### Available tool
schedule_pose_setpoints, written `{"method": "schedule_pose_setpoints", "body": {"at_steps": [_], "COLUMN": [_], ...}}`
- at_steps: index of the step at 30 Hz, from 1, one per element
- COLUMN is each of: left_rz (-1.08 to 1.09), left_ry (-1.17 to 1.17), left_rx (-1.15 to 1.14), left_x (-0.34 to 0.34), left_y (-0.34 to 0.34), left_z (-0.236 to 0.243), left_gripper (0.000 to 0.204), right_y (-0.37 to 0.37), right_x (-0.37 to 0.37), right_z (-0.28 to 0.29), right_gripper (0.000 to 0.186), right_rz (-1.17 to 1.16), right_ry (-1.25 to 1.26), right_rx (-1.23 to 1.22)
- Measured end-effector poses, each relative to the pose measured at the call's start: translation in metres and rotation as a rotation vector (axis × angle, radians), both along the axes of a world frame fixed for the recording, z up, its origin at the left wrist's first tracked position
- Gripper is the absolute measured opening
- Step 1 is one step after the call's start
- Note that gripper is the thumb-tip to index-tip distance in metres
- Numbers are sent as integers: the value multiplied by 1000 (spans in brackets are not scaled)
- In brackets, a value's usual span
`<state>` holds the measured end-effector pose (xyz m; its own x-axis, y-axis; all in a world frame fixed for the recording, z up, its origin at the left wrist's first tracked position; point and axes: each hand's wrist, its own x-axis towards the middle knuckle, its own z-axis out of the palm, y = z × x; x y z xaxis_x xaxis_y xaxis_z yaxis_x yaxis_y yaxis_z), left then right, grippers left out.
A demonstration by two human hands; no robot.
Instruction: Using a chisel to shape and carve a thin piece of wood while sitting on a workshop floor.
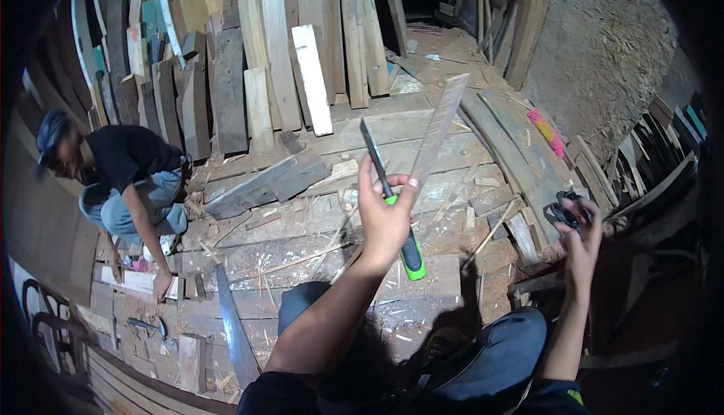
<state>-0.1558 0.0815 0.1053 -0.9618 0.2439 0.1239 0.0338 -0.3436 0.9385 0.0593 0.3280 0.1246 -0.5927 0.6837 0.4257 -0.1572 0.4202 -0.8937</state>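
My left hand [385, 219] is raised in the middle, fingers closed round a chisel with a green and grey handle [412, 255] and a narrow dark blade [372, 143] that points up and away. From beside its thumb a long, flat, pale strip [440, 125] slants up to the right; it appears to be in the same grip, and its material is unclear. Further right, my right hand [579, 245] is up with bent fingers around a black crumpled thing [564, 210], whose kind I cannot make out.
Planks [275, 53] lean along the back. A person [132, 166] squats at left, hands on a pale board [139, 284]. A handsaw [234, 324] and a hammer [148, 327] lie near my left side. A thick timber [268, 185], offcuts and shavings cover the floor.
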Motion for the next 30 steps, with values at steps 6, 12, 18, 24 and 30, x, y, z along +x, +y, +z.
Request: {"method": "schedule_pose_setpoints", "body": {"at_steps": [6, 12, 18, 24, 30], "left_rz": [-5, -51, -77, -42, -24], "left_ry": [-36, -96, -95, -101, -164], "left_rx": [-8, -34, 8, 52, 32], "left_x": [-1, 2, 7, 1, -2], "left_y": [-5, -6, -2, -9, -10], "left_z": [8, 8, 4, 9, 5], "left_gripper": [81, 83, 82, 81, 83], "right_y": [-2, -31, -11, 5, -32], "right_x": [108, 111, 126, 149, 153], "right_z": [-82, -80, -78, -119, -121], "right_gripper": [55, 54, 69, 68, 69], "right_rz": [195, 184, 288, 336, 159], "right_ry": [-298, -254, -595, -556, -200], "right_rx": [-114, -524, -380, -760, -532]}}
